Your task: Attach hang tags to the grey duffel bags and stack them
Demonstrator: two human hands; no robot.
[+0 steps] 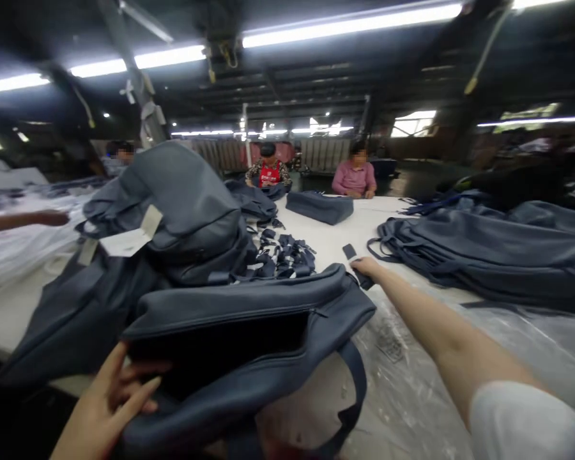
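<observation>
A dark blue bag (249, 338) lies open in front of me on the white table (364, 230). My left hand (108, 409) grips the near left rim of the bag's opening, fingers curled over the edge. My right hand (367, 268) reaches out past the bag's far right corner, fingers closed on a small dark strap piece (361, 276). Another small dark piece (349, 251) lies just beyond it. A pile of several dark strap pieces (287, 255) sits in the middle of the table.
A stuffed blue bag with paper tags (182, 204) stands at the left. Flat blue bags are stacked at the right (489, 255); one more (320, 207) lies far down the table. Clear plastic sheet (402, 358) covers the near right. Two people sit at the far end, and another person's arm (23, 220) reaches in at the left.
</observation>
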